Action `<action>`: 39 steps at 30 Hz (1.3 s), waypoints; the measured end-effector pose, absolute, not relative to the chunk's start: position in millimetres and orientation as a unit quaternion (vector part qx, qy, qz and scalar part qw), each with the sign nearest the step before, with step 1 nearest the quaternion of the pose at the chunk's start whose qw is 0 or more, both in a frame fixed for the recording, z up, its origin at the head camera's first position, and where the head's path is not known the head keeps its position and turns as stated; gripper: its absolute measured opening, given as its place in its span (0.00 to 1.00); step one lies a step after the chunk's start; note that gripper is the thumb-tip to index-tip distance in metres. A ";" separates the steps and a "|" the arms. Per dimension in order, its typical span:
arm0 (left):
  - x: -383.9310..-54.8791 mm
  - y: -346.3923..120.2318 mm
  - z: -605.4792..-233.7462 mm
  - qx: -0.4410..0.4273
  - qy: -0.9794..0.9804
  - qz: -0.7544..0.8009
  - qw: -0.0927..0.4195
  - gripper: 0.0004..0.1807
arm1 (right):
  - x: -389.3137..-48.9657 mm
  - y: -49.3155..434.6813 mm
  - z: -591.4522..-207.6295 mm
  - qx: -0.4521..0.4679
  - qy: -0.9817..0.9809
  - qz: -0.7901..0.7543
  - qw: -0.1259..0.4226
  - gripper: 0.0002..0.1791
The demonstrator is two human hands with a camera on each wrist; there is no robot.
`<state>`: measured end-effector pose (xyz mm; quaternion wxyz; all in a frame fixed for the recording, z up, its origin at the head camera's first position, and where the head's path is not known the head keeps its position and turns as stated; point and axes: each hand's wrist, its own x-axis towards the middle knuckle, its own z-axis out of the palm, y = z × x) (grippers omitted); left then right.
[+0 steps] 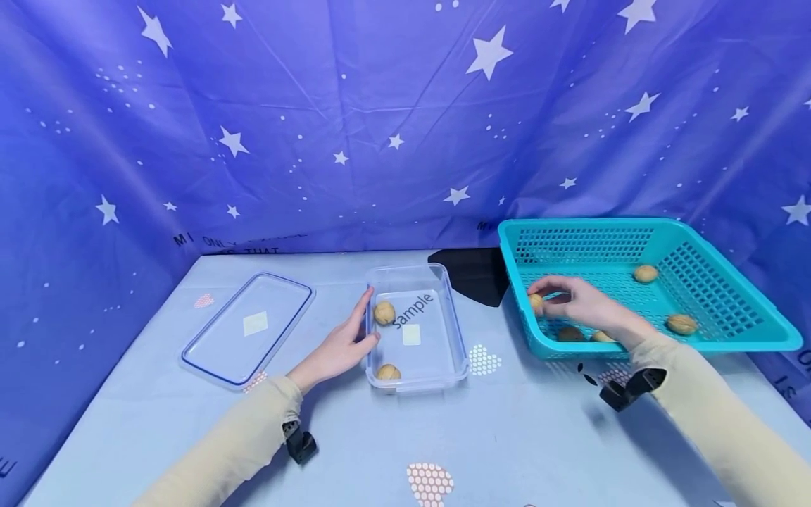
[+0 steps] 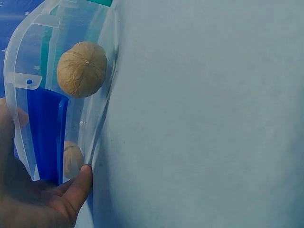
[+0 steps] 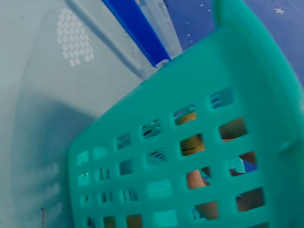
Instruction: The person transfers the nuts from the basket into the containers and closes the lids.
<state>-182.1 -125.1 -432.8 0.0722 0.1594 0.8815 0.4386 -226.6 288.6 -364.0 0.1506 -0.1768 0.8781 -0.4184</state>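
Note:
My left hand [image 1: 337, 350] rests against the left wall of a clear plastic food container [image 1: 437, 359], fingers fairly straight along its side. Inside it lie two walnuts, one walnut [image 1: 384, 313] by the left wall and another walnut [image 1: 388, 372] in the near left corner. Over the left part of a turquoise basket [image 1: 728, 346], my right hand [image 1: 586, 306] pinches a walnut [image 1: 536, 303] between thumb and fingers. Several other walnuts [image 1: 681, 324] lie in the basket. In the right wrist view, the basket wall [image 3: 190, 85] hides most of that hand.
The container's clear lid [image 1: 218, 348] with a blue seal lies on the table to the left. A black patch [image 1: 472, 274] shows between container and basket. Behind the table [image 1: 355, 443] hangs a blue star-patterned curtain [image 1: 380, 84].

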 end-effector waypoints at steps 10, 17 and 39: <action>-181.9 -124.8 -433.0 0.159 0.883 0.437 0.072 0.45 | -217.1 288.2 -346.3 -0.182 0.882 -0.418 0.122 0.18; -181.3 -124.2 -431.5 0.159 0.881 0.439 0.074 0.45 | -210.9 286.4 -334.8 -0.186 0.887 -0.408 0.108 0.20; -180.8 -125.0 -429.5 0.157 0.877 0.448 0.074 0.45 | -202.6 232.5 -331.5 -0.243 0.836 -0.477 0.122 0.20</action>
